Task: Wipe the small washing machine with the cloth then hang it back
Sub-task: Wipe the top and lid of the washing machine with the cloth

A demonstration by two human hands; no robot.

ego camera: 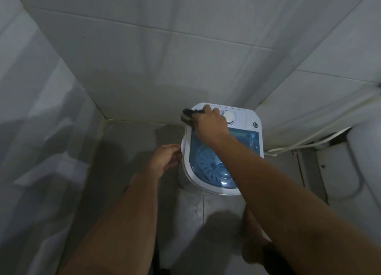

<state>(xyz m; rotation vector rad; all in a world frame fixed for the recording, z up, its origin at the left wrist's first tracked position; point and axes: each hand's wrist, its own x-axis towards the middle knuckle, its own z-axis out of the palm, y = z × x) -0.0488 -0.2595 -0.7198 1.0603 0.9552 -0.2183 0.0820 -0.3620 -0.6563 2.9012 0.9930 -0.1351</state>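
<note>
A small white washing machine [252,118] with a see-through blue lid [208,163] and a round white dial [228,116] stands on the floor in the corner. My right hand [210,124] presses a dark folded cloth [187,116] against the machine's far left top edge. My left hand [165,158] rests against the machine's left rim, fingers curled at the edge.
Tiled walls [144,58] close in behind and on both sides. White hoses and cables [309,138] run along the right wall to the floor. A white rounded fixture [354,167] sits at the right. My bare foot [253,243] stands on the grey floor tile.
</note>
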